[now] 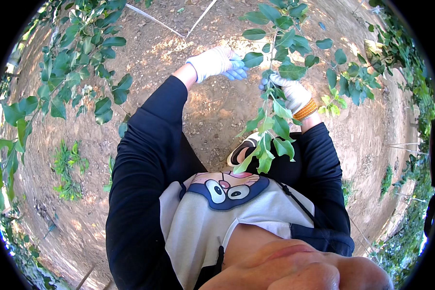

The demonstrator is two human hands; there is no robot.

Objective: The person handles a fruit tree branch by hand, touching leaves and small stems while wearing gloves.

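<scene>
A leafy tree branch (272, 47) comes down from the top right towards my chest, its paler leafy tip (266, 145) hanging over my lap. My right hand (288, 90), in a white knit glove with bluish fingers and an orange woven band at the wrist, is closed around the branch's stem; leaves partly cover the fingers. Left of it, my left hand (221, 65), in a like glove, reaches towards the branch with fingers together and slightly bent. Its fingertips are close to a broad leaf (253, 59); whether they touch it or pinch something cannot be told.
More leafy branches hang at the left (69, 72) and right (351, 78). White cords (186, 37) meet in a V above the bare soil (217, 123). Low green weeds (69, 170) grow at left. Thin lines and dense foliage (417, 83) stand at the far right.
</scene>
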